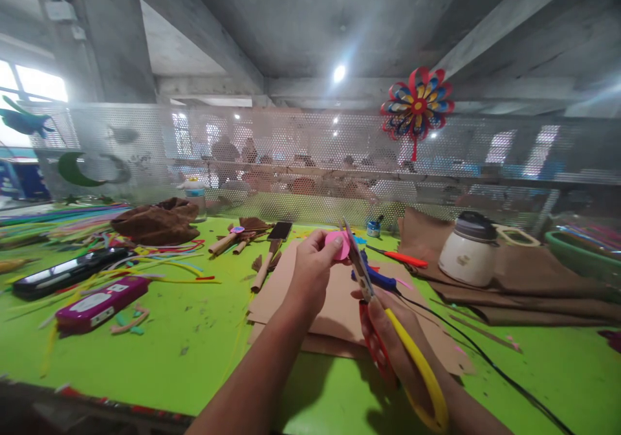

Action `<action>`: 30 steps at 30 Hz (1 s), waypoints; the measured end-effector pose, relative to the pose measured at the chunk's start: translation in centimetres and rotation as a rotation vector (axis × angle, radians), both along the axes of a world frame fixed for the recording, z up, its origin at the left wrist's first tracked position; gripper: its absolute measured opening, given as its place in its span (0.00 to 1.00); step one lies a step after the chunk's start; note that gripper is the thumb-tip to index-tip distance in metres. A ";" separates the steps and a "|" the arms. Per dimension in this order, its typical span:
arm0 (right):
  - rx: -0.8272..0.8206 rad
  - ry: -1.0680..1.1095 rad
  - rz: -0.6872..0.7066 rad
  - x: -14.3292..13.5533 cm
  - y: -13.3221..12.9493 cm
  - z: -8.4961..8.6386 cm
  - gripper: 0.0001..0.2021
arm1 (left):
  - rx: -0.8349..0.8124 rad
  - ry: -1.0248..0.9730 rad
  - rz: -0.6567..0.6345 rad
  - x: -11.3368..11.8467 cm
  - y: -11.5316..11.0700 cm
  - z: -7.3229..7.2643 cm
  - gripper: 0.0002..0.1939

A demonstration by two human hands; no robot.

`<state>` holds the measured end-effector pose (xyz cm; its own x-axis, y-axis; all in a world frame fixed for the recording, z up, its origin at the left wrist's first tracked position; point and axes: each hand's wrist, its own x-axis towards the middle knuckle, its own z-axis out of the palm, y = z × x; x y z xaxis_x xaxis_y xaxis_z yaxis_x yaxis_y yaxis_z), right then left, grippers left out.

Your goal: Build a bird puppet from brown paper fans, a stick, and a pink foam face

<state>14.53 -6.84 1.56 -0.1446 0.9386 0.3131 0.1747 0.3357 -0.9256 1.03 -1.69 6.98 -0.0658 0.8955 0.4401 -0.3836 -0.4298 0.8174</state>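
Above the brown cardboard sheets (334,305) on the green table (160,351), your left hand (310,273) pinches a small pink foam disc (338,245). Your right hand (392,331), closed around the yellow-and-red-handled scissors (373,299), holds the blades at its edge. Your fingertips (334,241) sit close to the blades, so a slip could nick them or spoil the disc.

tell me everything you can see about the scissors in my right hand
The scissors have grey metal blades and plastic handle loops, one yellow, one red. The right hand holds them by the handles, fingers through the loops. The blades point up and away, tilted slightly left, and their tips meet the edge of the small pink round piece pinched in the left hand. How far the blades are parted cannot be told. They are held above the brown cardboard on the green table.
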 end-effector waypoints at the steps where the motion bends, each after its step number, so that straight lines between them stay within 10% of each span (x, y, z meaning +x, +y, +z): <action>1: 0.005 -0.001 -0.005 0.0 0.0 0.1 0.35 | 0.000 0.001 0.006 0.0 0.0 0.0 0.07; 30: -0.029 -0.009 0.014 0.1 -0.1 0.1 0.37 | 0.016 -0.015 0.085 -0.3 0.2 0.2 0.08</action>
<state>14.67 -6.96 1.69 -0.1604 0.9451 0.2846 0.1785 0.3114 -0.9334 0.77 -1.50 7.22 -0.1478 0.8795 0.4523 -0.3572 -0.4739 0.8049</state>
